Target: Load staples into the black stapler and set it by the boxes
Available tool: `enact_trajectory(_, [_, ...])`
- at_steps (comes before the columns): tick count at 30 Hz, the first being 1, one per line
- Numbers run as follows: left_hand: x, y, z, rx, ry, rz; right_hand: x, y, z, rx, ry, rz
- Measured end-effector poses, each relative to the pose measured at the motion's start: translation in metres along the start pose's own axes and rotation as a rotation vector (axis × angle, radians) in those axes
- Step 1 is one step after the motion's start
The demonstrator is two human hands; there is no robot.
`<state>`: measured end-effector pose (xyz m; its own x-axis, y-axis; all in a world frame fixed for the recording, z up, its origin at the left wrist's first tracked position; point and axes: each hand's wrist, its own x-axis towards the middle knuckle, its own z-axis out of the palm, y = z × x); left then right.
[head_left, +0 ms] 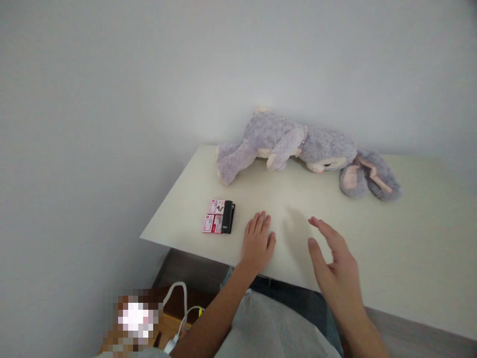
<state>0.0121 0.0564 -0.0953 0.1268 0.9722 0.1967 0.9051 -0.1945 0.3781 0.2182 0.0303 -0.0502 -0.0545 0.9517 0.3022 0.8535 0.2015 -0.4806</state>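
Left hand: the left hand point(257, 243) lies flat on the tabletop point(402, 233), palm down, fingers point(261, 223) stretched out and close together, holding nothing.
Right hand: the right hand point(335, 268) floats just above the tabletop, fingers spread apart and a bit bent, holding nothing.
Nearest thing: a black stapler point(227, 217) lies just to the left of the left hand, not touching it.
Beside it: two small red and white boxes point(213, 215) sit right against the stapler.
How far along: nothing is picked up yet; the stapler and boxes look untouched.
Soft toy: a grey bunny toy point(298, 146) lies on its side at the back, near the wall point(112, 99).
Edges: the stapler is near the left edge and front corner; both hands are near the front edge.
Open room: the middle and right of the tabletop are bare.
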Motion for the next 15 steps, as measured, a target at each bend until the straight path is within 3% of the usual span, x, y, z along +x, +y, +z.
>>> enact_trajectory(7, [0.003, 0.001, -0.003, -0.061, 0.032, 0.008, -0.004, 0.014, 0.054, -0.232, -0.118, 0.058])
enact_trajectory(11, [0.001, 0.001, -0.011, -0.103, 0.070, 0.000, -0.005, 0.015, 0.057, -0.296, -0.114, 0.056])
enact_trajectory(15, [-0.009, -0.016, -0.035, -0.104, 0.185, -0.125, -0.005, 0.015, 0.054, -0.296, -0.119, 0.051])
